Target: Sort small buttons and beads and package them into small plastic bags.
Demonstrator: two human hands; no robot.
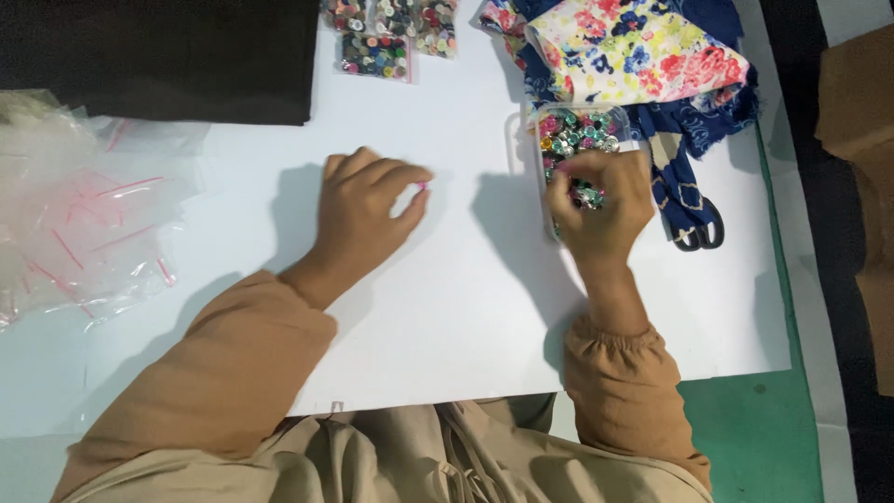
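Buttons [577, 132] fill the clear box where your right hand [603, 200] digs, fingers pinching several; your left hand [365, 210] pinches a small pink button [421, 186] on the white table [466, 298].

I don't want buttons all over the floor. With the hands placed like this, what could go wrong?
The right hand digs in the clear box of buttons, whose far end lies under floral cloth; a tug on the cloth might tip it. The left hand pinches a tiny pink piece on the bare white sheet, where it could roll off. Scissors lie close to the right hand.
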